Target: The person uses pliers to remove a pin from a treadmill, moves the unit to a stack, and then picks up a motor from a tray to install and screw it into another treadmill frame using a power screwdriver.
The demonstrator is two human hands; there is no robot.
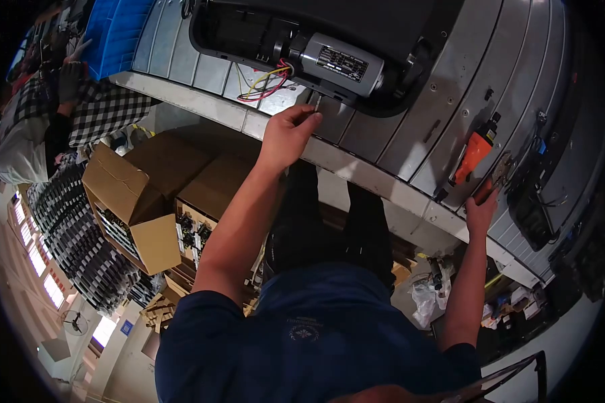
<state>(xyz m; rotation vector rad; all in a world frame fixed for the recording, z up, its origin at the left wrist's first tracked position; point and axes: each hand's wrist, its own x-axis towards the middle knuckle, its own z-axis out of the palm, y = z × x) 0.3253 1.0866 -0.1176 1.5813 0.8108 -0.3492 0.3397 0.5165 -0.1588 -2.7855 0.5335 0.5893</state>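
Note:
My left hand (290, 138) is closed in a pinch at the near edge of a black plastic housing (410, 57). A thin, light piece (318, 103) shows at its fingertips, too small to name. In the housing lies a grey motor (343, 64) with a printed label. Red and yellow wires (265, 88) hang out beside it. Farther right, my right hand (481, 211) is closed around the reddish handles of pliers (500, 173), whose head points away from me. Just left of the pliers lies an orange power screwdriver (472, 156).
The slatted metal conveyor (390, 144) has a raised front edge. A blue bin (117, 37) stands at its far left, near another person's gloved hand (69, 80). Open cardboard boxes (156, 245) stand below on my left. Another black housing (534, 215) lies at right.

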